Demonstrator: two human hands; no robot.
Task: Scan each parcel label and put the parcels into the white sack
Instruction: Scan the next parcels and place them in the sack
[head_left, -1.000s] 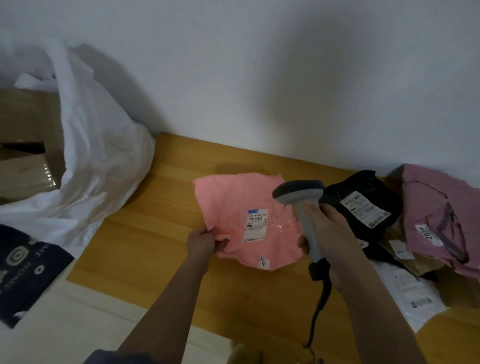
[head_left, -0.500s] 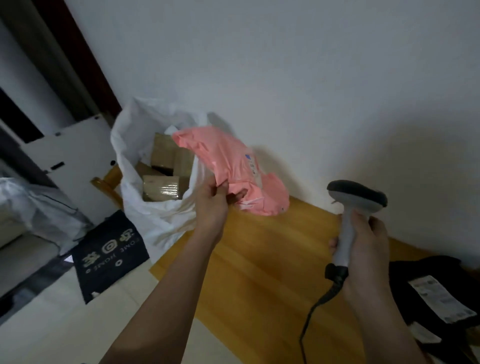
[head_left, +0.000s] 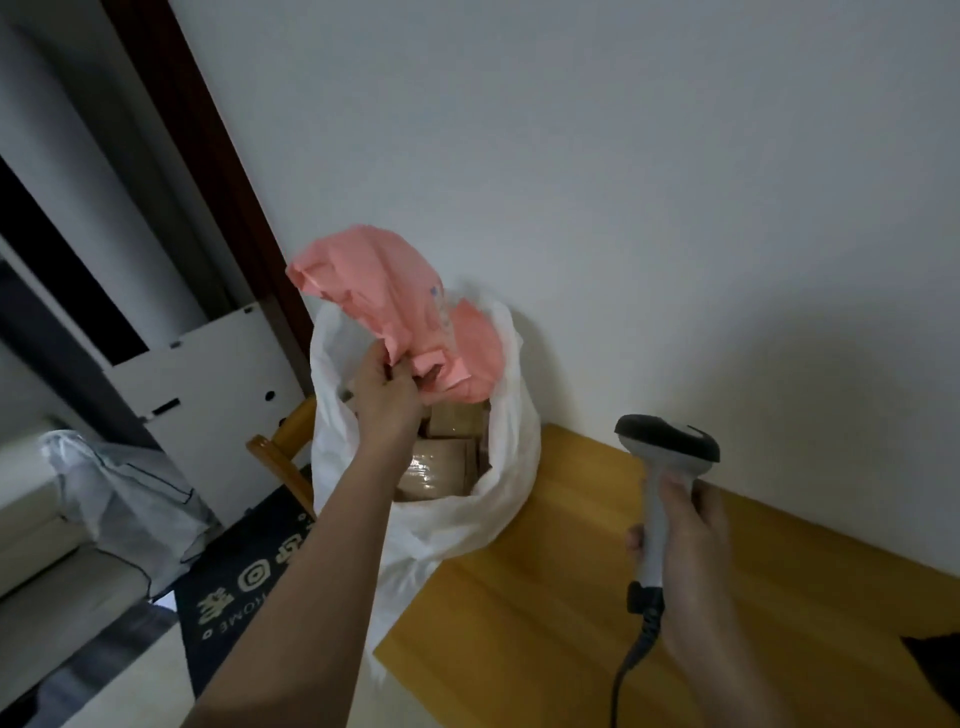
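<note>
My left hand (head_left: 387, 397) pinches the edge of a pink soft parcel (head_left: 384, 296) and holds it up over the open mouth of the white sack (head_left: 504, 467). The parcel's lower part hangs just inside the sack's rim. Brown taped cardboard parcels (head_left: 436, 470) lie inside the sack. My right hand (head_left: 685, 540) grips a grey handheld barcode scanner (head_left: 667, 441) by its handle, above the wooden table (head_left: 571, 597), to the right of the sack. The scanner's cable hangs down below my hand.
The sack stands at the table's left end, against the white wall. A wooden chair part (head_left: 283, 457) sits left of it. A dark doormat (head_left: 244, 571) lies on the floor. A black parcel's corner (head_left: 935, 665) shows at the right edge.
My left hand lifted the pink parcel off the table and carried it left to above the sack's mouth. My view swung left, and the scanner came away from the parcel.
</note>
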